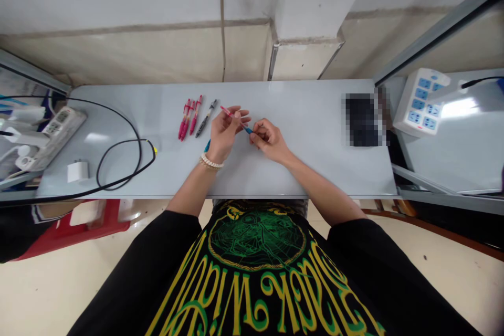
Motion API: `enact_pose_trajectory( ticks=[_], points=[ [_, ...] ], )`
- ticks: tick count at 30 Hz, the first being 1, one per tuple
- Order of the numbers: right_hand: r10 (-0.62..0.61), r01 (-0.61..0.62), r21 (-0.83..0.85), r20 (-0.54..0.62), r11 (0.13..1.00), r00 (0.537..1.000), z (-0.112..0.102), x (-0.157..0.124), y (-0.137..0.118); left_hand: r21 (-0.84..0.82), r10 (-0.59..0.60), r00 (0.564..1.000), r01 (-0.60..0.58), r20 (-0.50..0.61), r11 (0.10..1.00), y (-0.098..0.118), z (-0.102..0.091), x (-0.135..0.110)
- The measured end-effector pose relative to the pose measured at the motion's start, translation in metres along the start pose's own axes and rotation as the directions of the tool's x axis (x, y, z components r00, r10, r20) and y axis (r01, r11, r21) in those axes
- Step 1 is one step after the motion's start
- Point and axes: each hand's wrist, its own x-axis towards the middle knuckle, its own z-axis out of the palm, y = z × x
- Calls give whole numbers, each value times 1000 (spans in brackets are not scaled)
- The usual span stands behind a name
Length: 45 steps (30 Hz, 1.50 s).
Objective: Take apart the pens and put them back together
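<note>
Over the middle of the table, my left hand (224,134) holds a slim pen (226,111) between thumb and fingers, its pink end pointing up and left. A blue piece (248,129) shows at the pen's lower right end. The fingers of my right hand (270,139) are closed in a pinch at that blue piece. Another blue thing (207,146) lies partly hidden behind my left wrist. Left of my hands lie several pink pens (189,118) side by side, with a black-and-grey pen (206,118) beside them.
At the left, a black cable (137,142) loops across the grey table (315,168) near a white charger (77,171) and a power strip (63,122). A blurred dark object (362,119) lies at the right, before a metal frame and another power strip (423,100).
</note>
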Motion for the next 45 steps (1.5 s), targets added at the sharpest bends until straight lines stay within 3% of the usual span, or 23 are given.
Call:
enact_pose_trajectory(
  ticks=[4, 9, 12, 14, 17, 20, 24, 29, 33, 38, 42, 45],
  points=[
    [104, -106, 137, 20, 985, 994, -7, 3, 0, -91, -41, 990, 54, 136, 994, 5, 19, 21],
    [229, -251, 204, 123, 946, 966, -20, 7, 6, -149, -138, 987, 149, 82, 978, -13, 19, 28],
    [232, -241, 50, 147, 969, 962, -20, 5, 7, -127, -133, 990, 139, 48, 982, -25, 12, 25],
    [186, -173, -148, 81, 974, 979, -17, 3, 6, -102, -107, 994, 110, 38, 989, -28, 11, 23],
    [28, -43, -470, -38, 882, 999, -15, 1, 4, -127, -60, 997, 64, 38, 990, -30, 14, 21],
    [-85, 37, -587, -54, 809, 995, -16, 0, 4, -169, -47, 999, 46, -5, 985, -30, 19, 21],
    [-125, 46, -506, -124, 861, 984, -16, 2, 6, -216, -82, 993, 61, -91, 975, -31, 22, 22],
    [-3, -25, -207, -138, 978, 990, -16, 7, 10, -268, -92, 987, 53, -135, 962, -31, 19, 25],
    [-50, 16, -173, -199, 985, 979, -16, 9, 12, -323, -70, 988, 23, -136, 946, -32, 18, 25],
    [40, -50, -57, -166, 997, 985, -16, 10, 11, -349, -70, 984, 8, -164, 937, -31, 19, 26],
    [-79, 47, -144, -228, 988, 970, -16, 10, 9, -341, -84, 979, 16, -184, 940, -29, 20, 27],
    [0, -15, -70, -212, 997, 977, -16, 10, 8, -343, -87, 979, 18, -186, 939, -28, 21, 26]
  ],
)
